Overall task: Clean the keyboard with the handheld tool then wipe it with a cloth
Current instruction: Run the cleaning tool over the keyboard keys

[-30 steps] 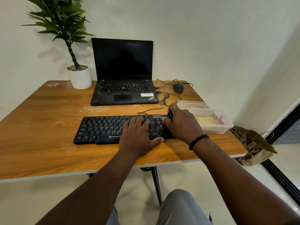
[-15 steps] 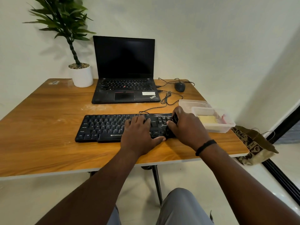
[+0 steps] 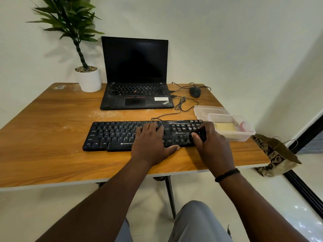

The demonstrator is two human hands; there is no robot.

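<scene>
A black keyboard (image 3: 111,135) lies across the middle of the wooden table (image 3: 43,130). My left hand (image 3: 152,142) rests flat on its middle keys, fingers spread, pressing it down. My right hand (image 3: 211,145) is closed around a small black handheld tool (image 3: 201,134) held on the number pad at the keyboard's right end; most of the tool is hidden by my fingers. A yellow cloth (image 3: 224,127) lies inside a clear plastic box (image 3: 243,137) just right of the keyboard.
A black laptop (image 3: 136,91) stands open at the back with a potted plant (image 3: 88,77) to its left and a wired mouse (image 3: 195,92) to its right. A second clear container (image 3: 204,110) sits behind the box. A patterned bag (image 3: 276,154) hangs off the right edge.
My right hand with the tool has slid from the keyboard's far right edge toward me and slightly left over the number pad. The left hand has stayed in place.
</scene>
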